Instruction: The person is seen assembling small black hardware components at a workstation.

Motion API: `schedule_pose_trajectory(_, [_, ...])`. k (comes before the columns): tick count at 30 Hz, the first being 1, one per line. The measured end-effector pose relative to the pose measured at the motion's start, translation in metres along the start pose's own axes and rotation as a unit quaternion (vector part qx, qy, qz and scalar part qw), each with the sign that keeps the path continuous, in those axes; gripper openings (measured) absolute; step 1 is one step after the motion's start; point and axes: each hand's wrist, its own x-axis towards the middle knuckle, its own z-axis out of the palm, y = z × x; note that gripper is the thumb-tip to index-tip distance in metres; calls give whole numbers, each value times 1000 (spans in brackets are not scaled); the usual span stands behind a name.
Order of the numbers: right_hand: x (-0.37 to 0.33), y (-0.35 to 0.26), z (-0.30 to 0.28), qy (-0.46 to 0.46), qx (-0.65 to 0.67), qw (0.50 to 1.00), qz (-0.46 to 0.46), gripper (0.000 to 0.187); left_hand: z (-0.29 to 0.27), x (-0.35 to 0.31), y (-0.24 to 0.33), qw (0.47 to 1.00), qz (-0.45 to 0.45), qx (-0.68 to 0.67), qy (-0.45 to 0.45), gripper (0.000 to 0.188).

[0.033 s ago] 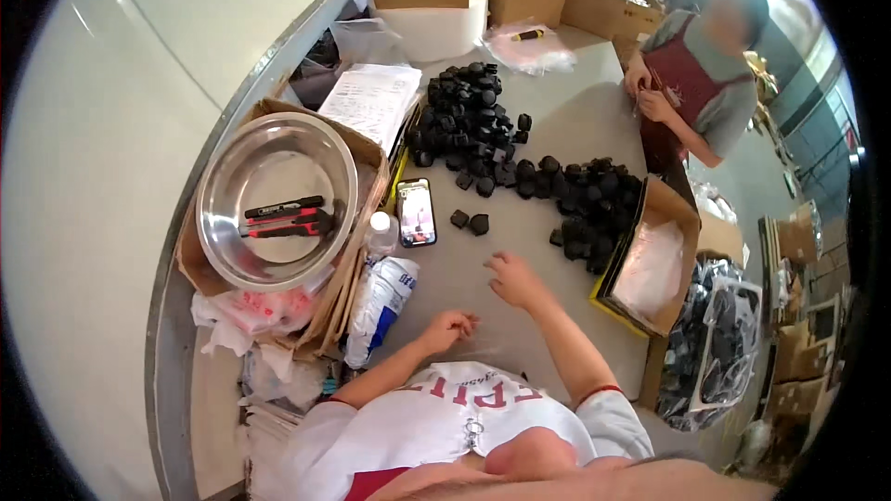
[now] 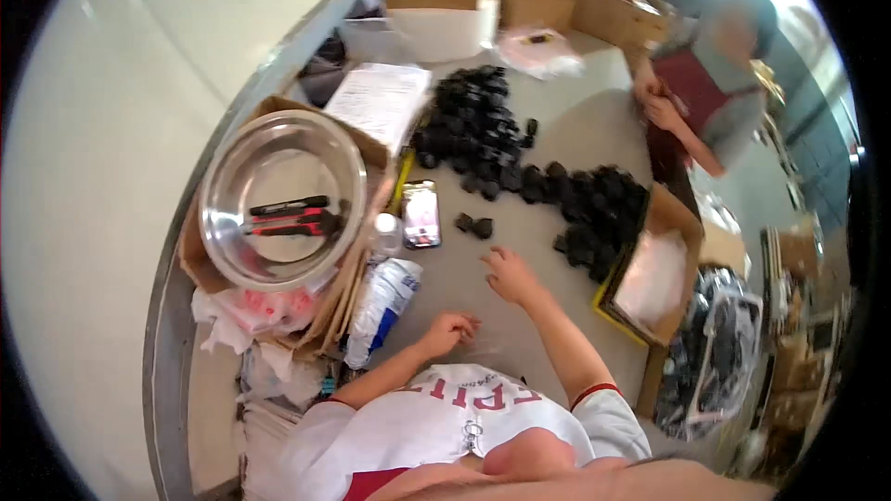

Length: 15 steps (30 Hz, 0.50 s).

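Observation:
My right hand [image 2: 509, 276] is over the grey tabletop [image 2: 548, 232], fingers spread and holding nothing. Just beyond its fingertips lie two small black knob-like parts [image 2: 474, 225], side by side. Closer to my body, my left hand [image 2: 451, 332] hovers low with loosely bent, parted fingers and no visible object in them. A faint clear sheet or streak shows on the table beside it. A large heap of similar black parts [image 2: 473, 121] spreads across the far middle, joined to a second heap [image 2: 594, 218] on the right.
Left are a steel bowl [image 2: 221, 209] holding black-red tools, a phone [image 2: 421, 213], a clear bottle [image 2: 386, 234], a blue-white packet [image 2: 382, 306] and papers [image 2: 376, 102]. A carton [image 2: 676, 223] with clear bags stands right. Across the table is a person in a maroon apron [image 2: 691, 79].
The whole view shifts slightly and blurs. Both hands keep nearly the same pose, and no part is visibly picked up or put down.

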Motion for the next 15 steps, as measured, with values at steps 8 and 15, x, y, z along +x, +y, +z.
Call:
schedule_pose_trajectory(8, [93,5,32,159,-183,969,-47,39,-3,-1,42,986,-38,141,76,49])
schedule_pose_trajectory(15, [21,30,30,131,-181,971,85,35,6,2,47,982,-38,181,29,49])
